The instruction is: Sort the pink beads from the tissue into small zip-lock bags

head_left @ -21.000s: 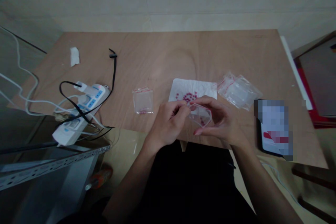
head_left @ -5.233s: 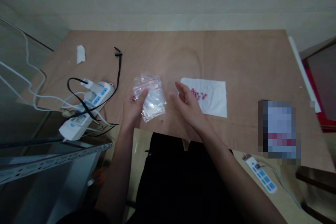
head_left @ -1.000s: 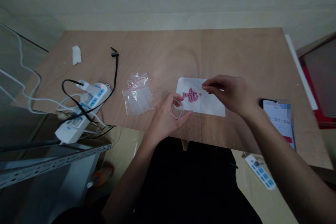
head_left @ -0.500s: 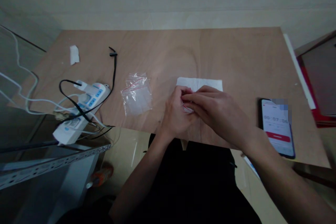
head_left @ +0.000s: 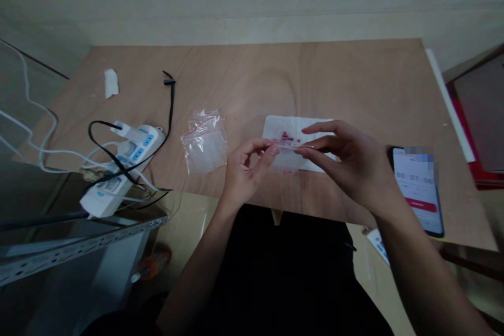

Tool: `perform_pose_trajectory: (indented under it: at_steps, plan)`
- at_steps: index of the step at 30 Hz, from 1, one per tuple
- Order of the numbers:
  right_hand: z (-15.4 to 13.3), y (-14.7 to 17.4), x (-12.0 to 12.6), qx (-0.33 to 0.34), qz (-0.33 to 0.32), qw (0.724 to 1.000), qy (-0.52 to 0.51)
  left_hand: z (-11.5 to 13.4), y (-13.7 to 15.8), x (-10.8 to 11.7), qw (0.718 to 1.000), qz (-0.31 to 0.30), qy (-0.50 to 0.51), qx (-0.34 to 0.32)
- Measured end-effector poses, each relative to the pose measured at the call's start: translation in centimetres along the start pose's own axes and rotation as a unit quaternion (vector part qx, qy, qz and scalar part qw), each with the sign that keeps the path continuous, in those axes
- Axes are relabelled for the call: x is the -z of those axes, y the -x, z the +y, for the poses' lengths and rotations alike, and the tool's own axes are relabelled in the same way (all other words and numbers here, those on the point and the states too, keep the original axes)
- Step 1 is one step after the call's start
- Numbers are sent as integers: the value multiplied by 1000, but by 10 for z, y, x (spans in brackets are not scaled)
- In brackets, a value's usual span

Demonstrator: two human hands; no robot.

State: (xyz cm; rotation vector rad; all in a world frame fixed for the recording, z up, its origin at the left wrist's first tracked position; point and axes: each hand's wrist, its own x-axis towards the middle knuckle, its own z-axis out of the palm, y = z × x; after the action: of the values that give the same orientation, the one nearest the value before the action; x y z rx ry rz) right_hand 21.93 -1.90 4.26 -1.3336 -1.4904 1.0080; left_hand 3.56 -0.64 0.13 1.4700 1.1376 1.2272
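Between my two hands is a small clear zip-lock bag (head_left: 289, 158), its top edge level and a few reddish bits low in it. My left hand (head_left: 249, 164) pinches the bag's left corner between thumb and fingers. My right hand (head_left: 346, 160) pinches the right corner with thumb and a finger, the index finger raised apart. Behind the bag lies a white paper sheet (head_left: 315, 164), partly covered by the bag and my right hand. Several small dark red pieces (head_left: 286, 136) rest on the sheet.
More clear zip-lock bags (head_left: 205, 147) lie left of my hands. A white power strip (head_left: 122, 168) with tangled cables is at the table's left edge. A phone (head_left: 416, 189) showing a timer lies on the right. A paper scrap (head_left: 111, 83) sits at the back left.
My hands were close together over the bag and have moved apart, now stretching its top edge between them. The red pieces on the sheet have come into view.
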Motion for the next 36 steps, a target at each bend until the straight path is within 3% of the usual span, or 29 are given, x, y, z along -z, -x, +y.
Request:
perform_pose_trajectory:
  at_steps: [7,14,18,22,27,32,36]
  plan:
    - [17,9,-14,-44,53,993,-91,4,4,-3,997,65,35,-12]
    - [19,14,-16,-25,75,995,-62,2,3,2,998,4,66,9]
    - [17,12,-19,-47,44,994,-93,3,3,0,999,3,48,18]
    - [16,12,-25,-50,66,988,-133,3,5,-4,998,-3,61,22]
    - [16,16,-27,-51,63,993,-89,4,3,-4,997,-53,49,25]
    - [17,19,-27,-68,62,987,-129,6,2,-5,999,-34,13,5]
    - [17,21,-24,-53,71,987,-133,5,3,-8,997,-49,47,28]
